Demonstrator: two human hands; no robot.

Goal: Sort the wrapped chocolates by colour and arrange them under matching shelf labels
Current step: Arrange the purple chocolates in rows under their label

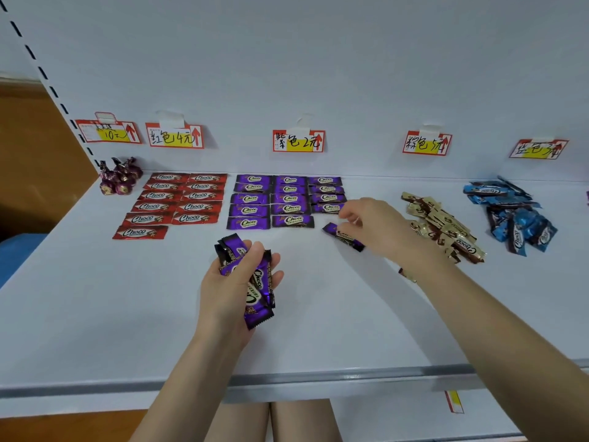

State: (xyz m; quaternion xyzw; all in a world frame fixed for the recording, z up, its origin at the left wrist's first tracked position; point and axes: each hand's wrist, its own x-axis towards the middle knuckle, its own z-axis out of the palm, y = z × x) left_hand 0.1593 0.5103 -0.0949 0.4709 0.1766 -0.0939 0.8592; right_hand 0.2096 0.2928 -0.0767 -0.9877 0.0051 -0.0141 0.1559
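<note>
While the left hand [226, 291] curls its fingers round a bundle of purple chocolates [257, 280], the right hand [373, 228] pinches one purple bar [349, 240] beneath its fingertips, seemingly light, crinkly and slippery, probably best gripped across its flat middle.

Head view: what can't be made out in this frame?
All in the head view:
Purple bundle in the left hand: count hidden by that hand and overlap.
Right hand over the loose purple chocolate: grip or mere touch unclear.
Gold pile: partly behind the right hand.
Leftmost label: writing too small.
Purple sliver at the right edge: cut off.
</note>
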